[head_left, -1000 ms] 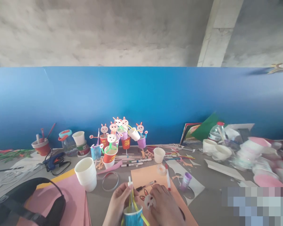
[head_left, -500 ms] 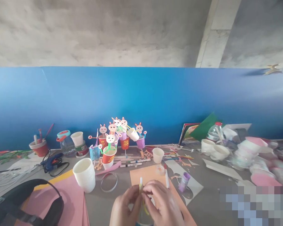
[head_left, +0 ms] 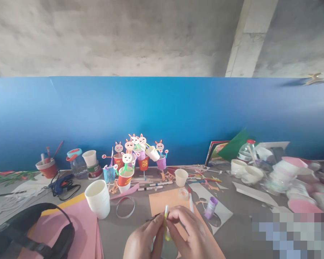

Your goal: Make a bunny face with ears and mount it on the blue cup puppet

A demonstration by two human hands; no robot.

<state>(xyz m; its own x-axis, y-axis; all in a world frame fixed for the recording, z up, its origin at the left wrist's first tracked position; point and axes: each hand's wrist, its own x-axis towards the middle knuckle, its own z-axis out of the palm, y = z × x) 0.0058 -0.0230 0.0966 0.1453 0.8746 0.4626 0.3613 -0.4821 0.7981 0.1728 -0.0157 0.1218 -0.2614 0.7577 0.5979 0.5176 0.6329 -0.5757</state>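
Close in front of me, my left hand (head_left: 144, 237) pinches a thin white stick (head_left: 166, 209) that stands nearly upright, its tip showing above the fingers. My right hand (head_left: 189, 233) presses its fingertips against the same spot, closed on what looks like a yellow pipe cleaner (head_left: 167, 234) running along the stick. The two hands almost touch. Their fingers hide where stick and yellow piece meet. A pale round form shows below the hands; I cannot tell what it is. An orange paper sheet (head_left: 162, 198) lies just beyond and under the right hand.
Paper-cup rabbit figures (head_left: 125, 176) stand at the back. Stacked white cups (head_left: 97, 199), a tape ring (head_left: 125, 207), pink paper (head_left: 81, 230) and a black headset (head_left: 40, 233) lie left. A purple glue stick (head_left: 211, 208), white cups (head_left: 252, 175) and a bottle (head_left: 247, 151) are right.
The white stick has shifted slightly right and tilted that way. The yellow piece, a loop before, now hangs closer to the stick. Both hands keep their pinch.
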